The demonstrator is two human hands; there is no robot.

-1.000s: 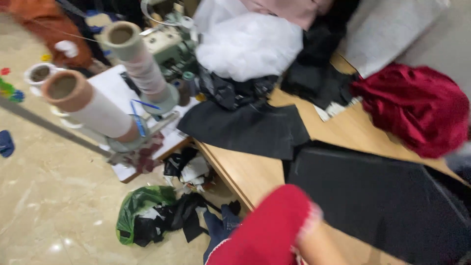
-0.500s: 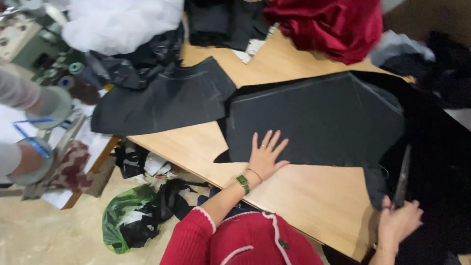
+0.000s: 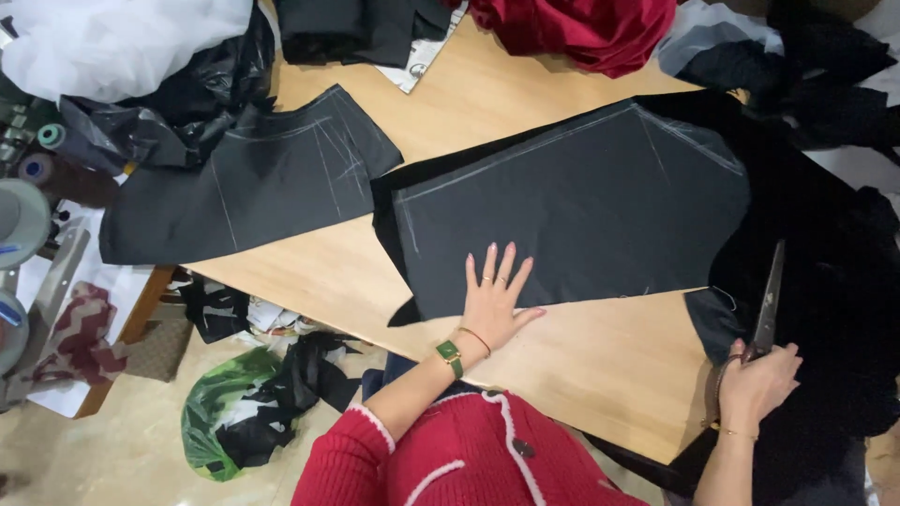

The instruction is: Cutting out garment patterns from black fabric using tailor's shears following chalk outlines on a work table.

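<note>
The left hand (image 3: 495, 298) lies flat with its fingers spread on the near edge of a big black cloth piece (image 3: 572, 206), pressing it on the wooden counter (image 3: 600, 347). This cloth piece has pale chalk lines along its borders and covers the middle of the counter, reaching toward the right edge. The right hand (image 3: 757, 384) is at the near right corner, and its grip is closed around the handles of dark scissors (image 3: 767, 305). The blades point away from the person and lie over black cloth there; I cannot tell if they are cutting into it. A second black cloth piece (image 3: 253, 178), also with chalk lines, lies at the left edge of the counter, well apart from both hands. A red cloth (image 3: 581, 28) is piled at the far edge. Under the left edge, a green bag (image 3: 216, 412) with black scraps sits on the floor.
</note>
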